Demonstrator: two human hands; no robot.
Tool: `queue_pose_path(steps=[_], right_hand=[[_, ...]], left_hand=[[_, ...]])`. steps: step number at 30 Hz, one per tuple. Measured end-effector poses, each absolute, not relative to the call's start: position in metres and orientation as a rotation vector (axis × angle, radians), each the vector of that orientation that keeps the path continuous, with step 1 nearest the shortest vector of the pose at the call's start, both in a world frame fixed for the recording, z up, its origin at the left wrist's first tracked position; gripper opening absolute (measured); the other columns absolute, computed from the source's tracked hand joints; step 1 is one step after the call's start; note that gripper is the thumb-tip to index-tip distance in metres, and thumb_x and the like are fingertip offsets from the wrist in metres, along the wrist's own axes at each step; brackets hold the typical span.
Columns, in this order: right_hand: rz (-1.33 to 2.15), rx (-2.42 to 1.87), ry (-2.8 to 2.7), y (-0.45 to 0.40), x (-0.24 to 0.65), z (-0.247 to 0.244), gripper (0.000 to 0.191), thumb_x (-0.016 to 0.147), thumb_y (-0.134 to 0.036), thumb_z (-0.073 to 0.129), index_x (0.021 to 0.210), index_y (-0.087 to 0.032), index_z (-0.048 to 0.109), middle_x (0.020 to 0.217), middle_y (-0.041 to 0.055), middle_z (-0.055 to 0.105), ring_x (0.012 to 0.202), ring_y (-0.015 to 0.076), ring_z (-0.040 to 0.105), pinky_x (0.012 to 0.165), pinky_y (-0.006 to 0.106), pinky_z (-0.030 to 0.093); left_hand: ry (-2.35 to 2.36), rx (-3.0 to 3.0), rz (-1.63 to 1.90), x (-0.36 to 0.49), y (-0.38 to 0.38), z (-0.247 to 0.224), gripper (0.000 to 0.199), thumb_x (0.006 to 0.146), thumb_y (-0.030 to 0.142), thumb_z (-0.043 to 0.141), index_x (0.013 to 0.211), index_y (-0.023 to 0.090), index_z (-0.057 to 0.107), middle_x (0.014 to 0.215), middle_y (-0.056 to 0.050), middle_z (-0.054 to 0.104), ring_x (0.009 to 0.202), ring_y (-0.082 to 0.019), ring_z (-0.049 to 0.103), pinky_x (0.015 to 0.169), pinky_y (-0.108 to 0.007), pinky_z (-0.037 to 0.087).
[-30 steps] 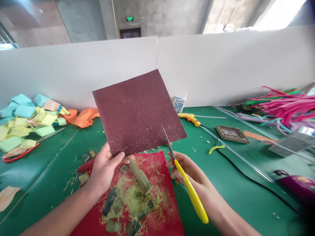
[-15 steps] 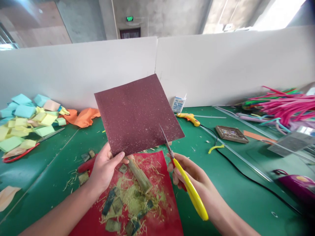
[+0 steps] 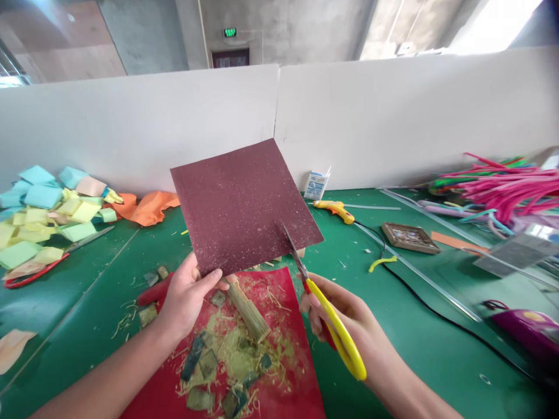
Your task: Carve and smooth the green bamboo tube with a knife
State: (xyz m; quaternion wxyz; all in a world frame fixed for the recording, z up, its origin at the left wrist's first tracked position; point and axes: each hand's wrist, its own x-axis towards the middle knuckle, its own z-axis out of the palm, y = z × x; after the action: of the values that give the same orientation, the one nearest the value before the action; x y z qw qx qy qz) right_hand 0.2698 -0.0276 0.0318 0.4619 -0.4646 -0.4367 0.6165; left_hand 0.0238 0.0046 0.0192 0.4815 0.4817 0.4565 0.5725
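A speckled dark maroon sheet is raised above the table, its lower left corner pinched in my left hand. My right hand is closed round yellow-handled scissors; one blade lies across the front of the sheet near its lower right edge, and the other blade is hidden. Below the sheet, a red sheet bears a short greenish stick, dark green square pieces and scattered shavings.
Folded paper pieces, red-handled scissors and orange cloth lie left. To the right are a yellow glue gun with a black cord, a small tray, pink pipe cleaners and a purple tool. A white partition stands behind.
The maroon sheet's top edge has dipped slightly and its right corner has shifted a little left. The scissors in my right hand have tilted, their yellow handle moving slightly up and left.
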Motion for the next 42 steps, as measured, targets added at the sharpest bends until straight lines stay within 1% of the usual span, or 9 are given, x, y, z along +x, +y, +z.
queue_pose_path(steps=[6,13,19,24,29,35,42], right_hand=[[1.49,-1.15,-1.052,-0.0261,0.2696,0.0298,0.046,0.068,-0.049,0.072,0.106,-0.024,0.064,0.079,0.0019,0.062,0.059,0.0128,0.052,0.05,0.026,0.043],[1.479,-1.21,-1.108,-0.0256,0.2718,0.0303,0.052,0.067,-0.051,0.072,0.11,-0.023,0.063,0.08,0.0026,0.062,0.062,0.0134,0.053,0.051,0.025,0.043],[1.491,-1.105,-1.115,-0.0259,0.2749,0.0261,0.051,0.067,-0.052,0.072,0.11,-0.027,0.062,0.089,0.0039,0.062,0.071,0.0156,0.056,0.057,0.027,0.047],[1.499,-1.099,-1.126,-0.0251,0.2753,0.0261,0.056,0.065,-0.054,0.073,0.111,-0.025,0.062,0.082,0.0032,0.061,0.062,0.0124,0.052,0.054,0.026,0.044],[1.501,-1.108,-1.153,-0.0235,0.2759,0.0265,0.061,0.065,-0.055,0.073,0.116,-0.023,0.061,0.074,0.0013,0.059,0.058,0.0116,0.047,0.052,0.025,0.039],[1.513,-1.151,-1.095,-0.0246,0.2772,0.0296,0.051,0.071,-0.045,0.07,0.116,-0.022,0.063,0.072,0.0011,0.06,0.058,0.0109,0.047,0.054,0.024,0.038],[1.495,-1.196,-1.073,-0.0261,0.2765,0.0289,0.052,0.069,-0.047,0.072,0.114,-0.021,0.066,0.069,0.0012,0.059,0.054,0.0092,0.044,0.046,0.021,0.034]], left_hand=[[1.099,1.177,1.407,0.0235,0.004,0.0187,0.046,0.075,0.025,0.07,0.116,0.018,0.051,0.102,-0.007,0.067,0.074,-0.019,0.069,0.06,-0.026,0.056],[1.104,1.202,1.383,0.021,0.005,0.0181,0.043,0.077,0.026,0.069,0.116,0.018,0.051,0.101,-0.007,0.066,0.074,-0.018,0.068,0.062,-0.026,0.056],[1.09,1.247,1.334,0.0211,0.0034,0.0168,0.038,0.08,0.027,0.067,0.113,0.016,0.051,0.098,-0.009,0.067,0.076,-0.02,0.069,0.06,-0.026,0.055],[1.081,1.261,1.303,0.0215,0.0021,0.0169,0.039,0.081,0.027,0.065,0.115,0.016,0.05,0.097,-0.009,0.068,0.078,-0.021,0.069,0.06,-0.027,0.055],[1.095,1.279,1.292,0.0193,0.0036,0.0153,0.037,0.082,0.026,0.064,0.114,0.015,0.049,0.092,-0.009,0.069,0.076,-0.02,0.068,0.061,-0.028,0.055],[1.094,1.304,1.275,0.0176,0.0032,0.0167,0.034,0.083,0.026,0.063,0.111,0.015,0.049,0.084,-0.007,0.069,0.072,-0.019,0.068,0.061,-0.027,0.054],[1.103,1.289,1.268,0.0171,0.0031,0.017,0.034,0.082,0.026,0.064,0.109,0.014,0.048,0.081,-0.007,0.069,0.07,-0.018,0.067,0.062,-0.027,0.054]])
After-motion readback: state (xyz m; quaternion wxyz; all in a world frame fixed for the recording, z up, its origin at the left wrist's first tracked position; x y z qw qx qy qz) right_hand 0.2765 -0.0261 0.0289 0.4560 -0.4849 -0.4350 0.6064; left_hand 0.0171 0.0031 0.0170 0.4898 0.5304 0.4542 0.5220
